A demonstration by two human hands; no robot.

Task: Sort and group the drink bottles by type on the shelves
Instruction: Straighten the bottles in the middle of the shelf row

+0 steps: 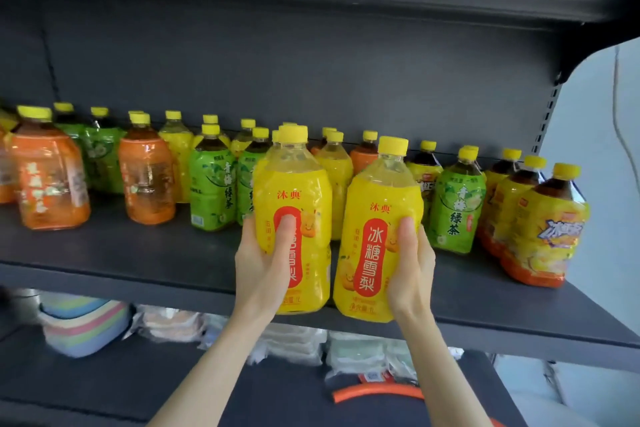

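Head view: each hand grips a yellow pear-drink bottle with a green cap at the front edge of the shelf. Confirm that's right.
Not quite. The head view shows the caps are yellow, not green. The rest holds: the left hand grips one yellow pear-drink bottle, the right hand grips the other, both at the front edge of the shelf.

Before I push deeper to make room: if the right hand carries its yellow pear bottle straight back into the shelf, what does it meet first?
Probably the green tea bottle just behind and beside the right hand and its pear bottle, though depth is hard to judge from one view.
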